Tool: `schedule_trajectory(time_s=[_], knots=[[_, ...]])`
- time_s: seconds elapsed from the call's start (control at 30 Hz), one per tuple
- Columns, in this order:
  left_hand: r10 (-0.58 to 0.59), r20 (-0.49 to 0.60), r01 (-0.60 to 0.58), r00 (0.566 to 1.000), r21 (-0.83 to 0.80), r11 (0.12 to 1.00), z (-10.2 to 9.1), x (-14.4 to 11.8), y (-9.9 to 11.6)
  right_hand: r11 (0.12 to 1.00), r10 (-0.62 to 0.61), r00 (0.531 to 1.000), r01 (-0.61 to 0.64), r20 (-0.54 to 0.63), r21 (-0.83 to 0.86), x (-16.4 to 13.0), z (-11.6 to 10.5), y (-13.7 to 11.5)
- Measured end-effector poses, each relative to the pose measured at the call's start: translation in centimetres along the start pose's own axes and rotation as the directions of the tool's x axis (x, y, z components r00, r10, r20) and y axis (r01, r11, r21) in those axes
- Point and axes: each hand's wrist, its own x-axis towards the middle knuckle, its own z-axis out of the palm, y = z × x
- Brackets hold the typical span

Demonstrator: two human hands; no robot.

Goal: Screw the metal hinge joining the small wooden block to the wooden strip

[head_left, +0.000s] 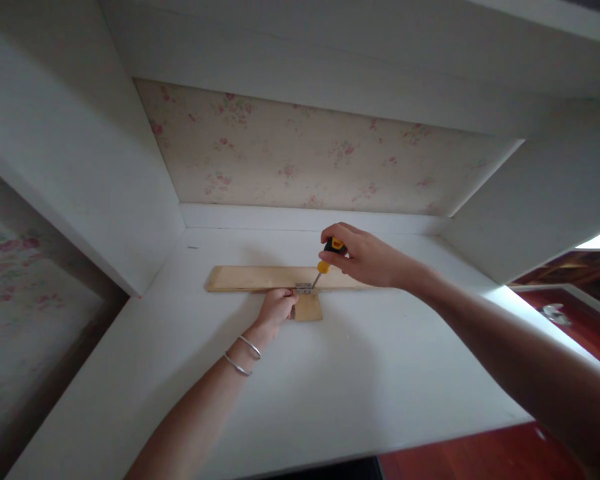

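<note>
My right hand (353,255) is closed around the yellow and black handle of a screwdriver (323,267). The tool leans down to the left, its tip at the right end of a small metal hinge (303,288). That hinge lies across the joint between a long pale wooden board (250,277) and a short wooden block (309,308). My left hand (279,307) grips the short block at its left side, thumb by the hinge's left end. Its lower fingers are partly hidden. Whether a screw sits under the tip is too small to tell.
The boards lie on a white surface (290,400) inside a white recess. White side panels (95,133) stand left and right, with floral wallpaper (300,153) behind. An overhang (330,53) is above. A reddish floor (460,453) shows past the front edge.
</note>
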Motion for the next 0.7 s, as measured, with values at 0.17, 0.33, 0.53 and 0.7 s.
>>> schedule_trajectory(time_s=[0.17,0.33,0.53,0.7], knots=[[0.004,-0.015,-0.004,1.000,0.004,1.000,0.0,-0.1,0.1,0.993,0.092,0.963,-0.071,0.252,-0.090,2.0,-2.0,-0.4],[0.001,-0.013,-0.002,1.000,-0.036,0.999,0.0,0.0,-0.1,0.939,0.142,0.950,-0.040,0.280,-0.341,3.5,-2.6,-0.5],[-0.012,-0.012,0.012,1.000,-0.028,1.000,-0.1,0.4,-0.4,0.924,-0.053,0.956,0.156,0.288,-0.348,4.9,-2.2,-0.5],[-0.033,-0.010,0.032,0.999,-0.014,0.999,-0.1,0.5,-0.5,0.936,0.001,0.932,0.126,0.362,-0.328,5.8,-2.9,-1.3]])
